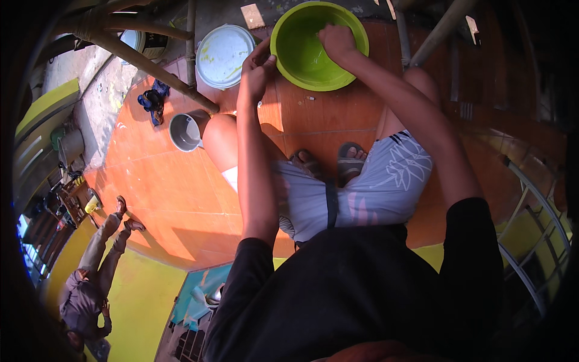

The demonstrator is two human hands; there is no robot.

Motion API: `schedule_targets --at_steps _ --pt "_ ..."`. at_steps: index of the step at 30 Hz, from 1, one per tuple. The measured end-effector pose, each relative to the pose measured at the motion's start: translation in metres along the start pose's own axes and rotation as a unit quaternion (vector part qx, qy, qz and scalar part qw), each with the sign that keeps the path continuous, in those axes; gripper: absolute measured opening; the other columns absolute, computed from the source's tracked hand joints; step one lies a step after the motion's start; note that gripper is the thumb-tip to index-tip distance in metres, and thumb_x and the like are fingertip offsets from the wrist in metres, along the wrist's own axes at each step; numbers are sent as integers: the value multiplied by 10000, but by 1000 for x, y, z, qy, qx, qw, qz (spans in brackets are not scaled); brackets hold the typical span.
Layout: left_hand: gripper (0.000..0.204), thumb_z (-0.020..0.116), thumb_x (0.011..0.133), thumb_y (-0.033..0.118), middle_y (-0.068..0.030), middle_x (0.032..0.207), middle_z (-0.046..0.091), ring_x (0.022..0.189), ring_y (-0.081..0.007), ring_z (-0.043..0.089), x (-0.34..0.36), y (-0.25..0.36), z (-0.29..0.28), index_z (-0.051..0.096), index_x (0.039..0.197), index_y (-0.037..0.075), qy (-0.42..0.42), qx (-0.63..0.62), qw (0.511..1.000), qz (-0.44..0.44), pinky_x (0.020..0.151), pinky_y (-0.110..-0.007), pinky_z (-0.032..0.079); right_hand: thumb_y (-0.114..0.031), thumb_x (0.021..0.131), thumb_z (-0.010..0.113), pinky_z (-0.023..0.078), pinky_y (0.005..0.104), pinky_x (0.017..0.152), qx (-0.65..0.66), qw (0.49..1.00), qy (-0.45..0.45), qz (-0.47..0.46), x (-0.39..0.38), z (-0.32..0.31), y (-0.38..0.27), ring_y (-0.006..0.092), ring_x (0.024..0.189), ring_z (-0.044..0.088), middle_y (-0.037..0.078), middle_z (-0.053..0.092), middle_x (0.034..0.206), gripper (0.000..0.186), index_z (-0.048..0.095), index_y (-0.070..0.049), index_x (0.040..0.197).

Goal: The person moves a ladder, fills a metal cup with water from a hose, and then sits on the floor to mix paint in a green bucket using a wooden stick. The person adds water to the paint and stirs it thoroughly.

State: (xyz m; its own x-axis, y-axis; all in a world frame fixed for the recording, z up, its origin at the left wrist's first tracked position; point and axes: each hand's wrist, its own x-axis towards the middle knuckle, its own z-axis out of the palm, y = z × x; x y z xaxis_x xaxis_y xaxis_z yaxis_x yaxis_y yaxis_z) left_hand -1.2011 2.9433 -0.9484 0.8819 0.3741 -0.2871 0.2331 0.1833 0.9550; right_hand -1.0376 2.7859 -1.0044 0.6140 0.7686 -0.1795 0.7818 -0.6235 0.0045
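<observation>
A lime-green plastic basin (295,72) stands on the orange tiles ahead of my knees. My left hand (258,67) is at its left side, thumb against the rim and fingers curled along the outer wall. Over the basin's inside, my right hand (338,43) is closed with the fingers bent down. Whatever those fingers pinch, if anything, is hidden by the hand. The basin's bottom looks shiny, and what it contains I cannot make out. Just left of the basin sits a round white lid or bucket top (224,55) with yellowish smears.
A grey dipper (186,131) stands beside my left knee, with a dark blue crumpled cloth (154,101) farther out. Wooden poles (142,63) cross at the far left and far right (443,30). Another person (90,283) stands at the left. A metal rail (534,193) curves at the right.
</observation>
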Motion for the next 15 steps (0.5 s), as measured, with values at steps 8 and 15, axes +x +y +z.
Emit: schedule_targets --at_steps 8,15 --pt "453 527 931 -18 -124 1286 590 1185 -197 541 1 -5 -2 466 1379 -22 18 -37 999 -10 1005 -297 412 -72 851 555 566 421 685 41 999 -26 -8 4 -8 -6 322 798 699 187 674 878 169 711 -9 844" --pt "451 519 934 13 -166 1320 554 1224 -245 509 -10 -7 -5 452 1377 -35 73 -15 997 -34 1034 -324 378 -146 809 629 560 438 768 137 963 -232 19 10 -8 -30 365 910 685 231 686 973 220 705 14 938"
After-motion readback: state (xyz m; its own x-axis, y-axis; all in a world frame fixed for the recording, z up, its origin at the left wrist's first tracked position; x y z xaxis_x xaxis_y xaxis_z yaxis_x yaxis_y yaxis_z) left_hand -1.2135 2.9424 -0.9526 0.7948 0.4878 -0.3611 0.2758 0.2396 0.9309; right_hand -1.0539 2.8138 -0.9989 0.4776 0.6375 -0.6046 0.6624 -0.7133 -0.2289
